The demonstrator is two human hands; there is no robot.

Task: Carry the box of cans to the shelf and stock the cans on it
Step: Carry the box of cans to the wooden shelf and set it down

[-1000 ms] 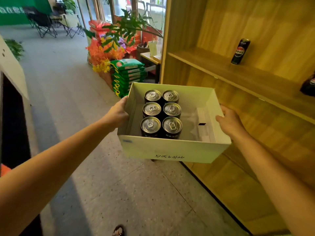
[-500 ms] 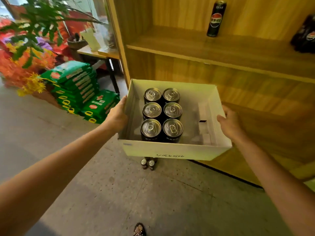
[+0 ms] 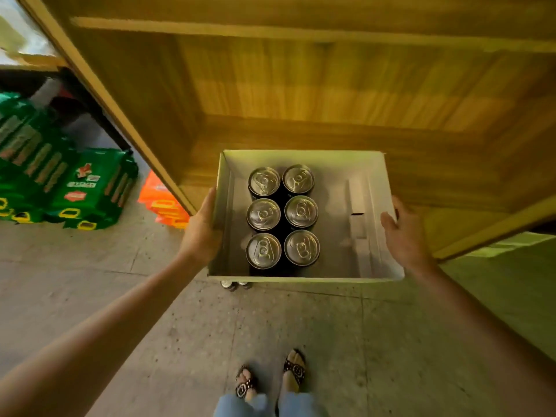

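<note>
An open white cardboard box (image 3: 382,188) is held in front of me, its far half over the lowest board of the wooden shelf (image 3: 331,85). Several black cans with silver tops (image 3: 282,216) stand in two rows in the box's left half; the right half is bare. My left hand (image 3: 200,230) grips the box's left wall. My right hand (image 3: 403,233) grips the right wall, thumb over the rim. An upper shelf board (image 3: 270,28) crosses the top of the view.
Two more cans (image 3: 236,285) stand on the floor just under the box's near edge. Green packs (image 3: 69,188) and orange packs (image 3: 162,200) are stacked on the floor left of the shelf. My feet in sandals (image 3: 270,379) are on the speckled floor.
I have stepped up to the shelf and my view has tipped down. The box now reaches into the lowest shelf opening. The cans on the upper shelf have left the view.
</note>
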